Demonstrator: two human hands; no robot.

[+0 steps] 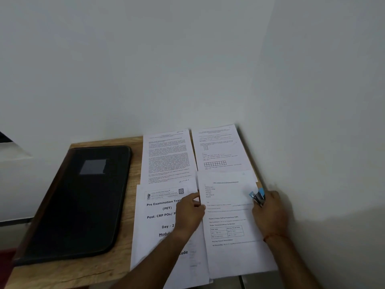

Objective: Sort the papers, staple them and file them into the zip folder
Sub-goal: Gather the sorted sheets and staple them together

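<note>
- Sorting looks largely done: papers lie in four separate piles on the wooden counter point(135, 159), two far and two near.
- Far-left pile point(166, 157) is dense text. Far-right pile point(218, 149) carries a small grid. Near-left pile point(158, 226) is headed "Pre Examination". Near-right pile point(229, 253) is a letter form with a table.
- Sheets per pile: cannot tell.
- Stapling judged to be in hand. No staple is visible on any pile.
- Right grip point(270, 213) is curled round one blue stapler point(258, 197) at the right edge of the near-right pile.
- Left grip point(189, 213) has its fingertips at that pile's left edge. Pinching or just pressing: cannot tell.
- One black zip folder point(79, 201) lies flat on the counter's left side, apart from the papers, seemingly closed.
- Still to do, by my reading: staple the piles, open the folder, file them.
</note>
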